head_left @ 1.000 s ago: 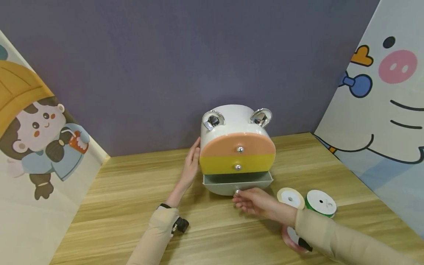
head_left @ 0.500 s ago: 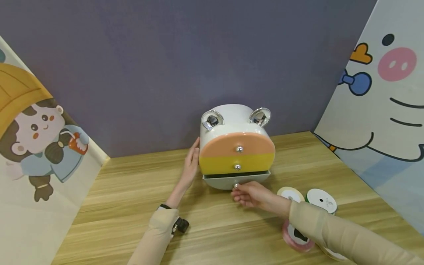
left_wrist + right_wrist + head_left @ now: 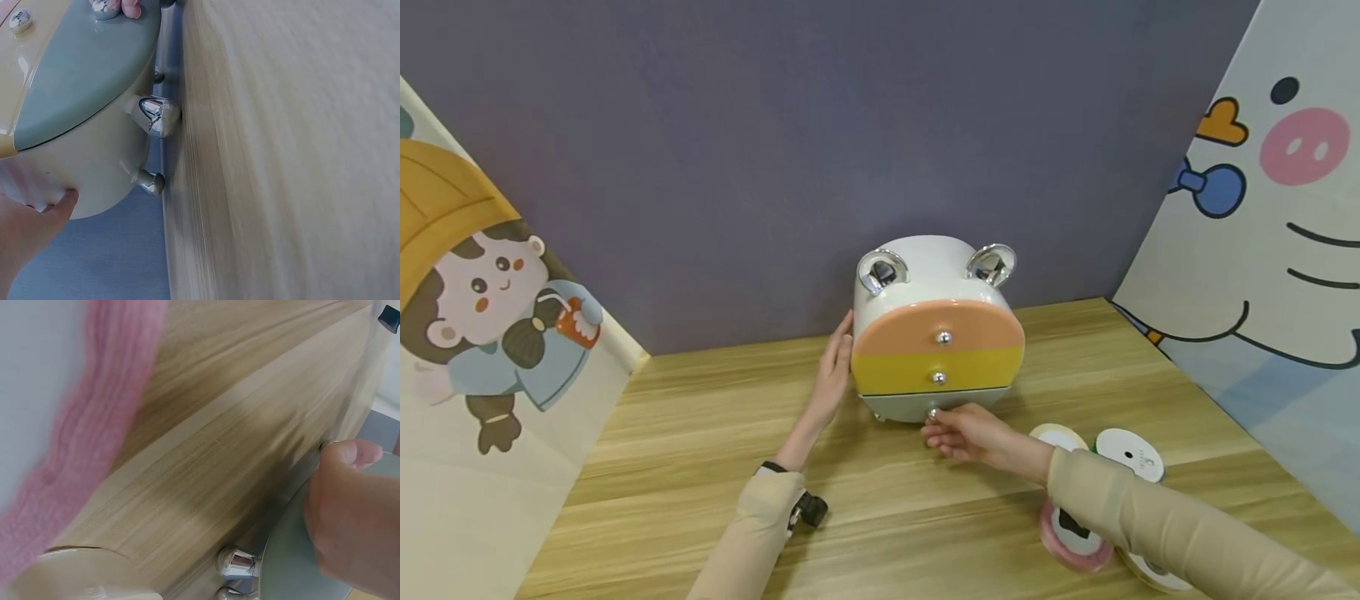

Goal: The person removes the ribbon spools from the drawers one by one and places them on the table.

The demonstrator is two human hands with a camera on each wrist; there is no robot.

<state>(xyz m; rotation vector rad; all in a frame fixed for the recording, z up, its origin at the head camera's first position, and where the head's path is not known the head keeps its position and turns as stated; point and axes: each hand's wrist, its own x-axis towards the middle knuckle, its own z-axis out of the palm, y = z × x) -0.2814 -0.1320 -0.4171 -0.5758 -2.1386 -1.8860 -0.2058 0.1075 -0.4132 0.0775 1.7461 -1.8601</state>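
A white drawer box (image 3: 925, 271) with silver ears stands on the wooden table against the back wall. Its front has an orange top drawer (image 3: 895, 329), a yellow middle drawer (image 3: 887, 373) and a grey-green bottom drawer (image 3: 895, 407), each with a silver knob. The bottom drawer sits nearly flush, with a thin dark line above it. My right hand (image 3: 973, 435) pinches the bottom drawer's knob (image 3: 933, 413) between thumb and finger. My left hand (image 3: 832, 375) rests against the box's left side; the left wrist view shows its thumb (image 3: 62, 203) lying on the white wall.
Several ribbon spools lie right of the box: a cream spool (image 3: 1054, 433), a green-edged white spool (image 3: 1129, 450), a pink spool (image 3: 1056, 546) and another spool (image 3: 1153, 575) partly under the right sleeve. Cartoon panels flank the table. Short silver feet (image 3: 156, 115) hold the box up.
The bottom drawer has slid back into the box, from clearly pulled out to almost flush, my right hand moving inward with its knob. My left hand has stayed on the side.
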